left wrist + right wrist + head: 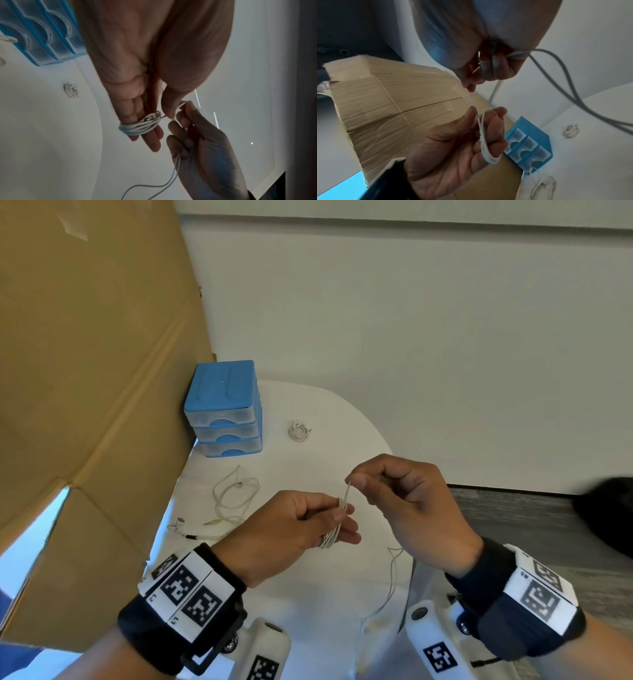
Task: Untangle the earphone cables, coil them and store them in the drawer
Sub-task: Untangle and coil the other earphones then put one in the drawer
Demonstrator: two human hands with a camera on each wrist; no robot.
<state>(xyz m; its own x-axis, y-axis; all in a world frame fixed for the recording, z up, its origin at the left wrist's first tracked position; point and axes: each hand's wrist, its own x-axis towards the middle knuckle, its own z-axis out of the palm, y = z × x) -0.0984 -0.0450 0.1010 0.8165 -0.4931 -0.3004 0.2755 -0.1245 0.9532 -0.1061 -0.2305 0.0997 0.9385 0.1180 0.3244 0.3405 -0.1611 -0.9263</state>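
A white earphone cable is wound in a small coil round the straight fingers of my left hand, and the thumb presses on it. Just up and right, my right hand pinches the free run of that cable between thumb and forefinger. The rest trails through its curled fingers and hangs down over the table. A blue unit of three shut drawers stands at the back left. A second earphone lies coiled beside it, and a third lies loose nearer me.
A large cardboard box rises along the left, against the drawer unit. The round white table ends a little right of my hands. A dark object lies on the grey floor at far right.
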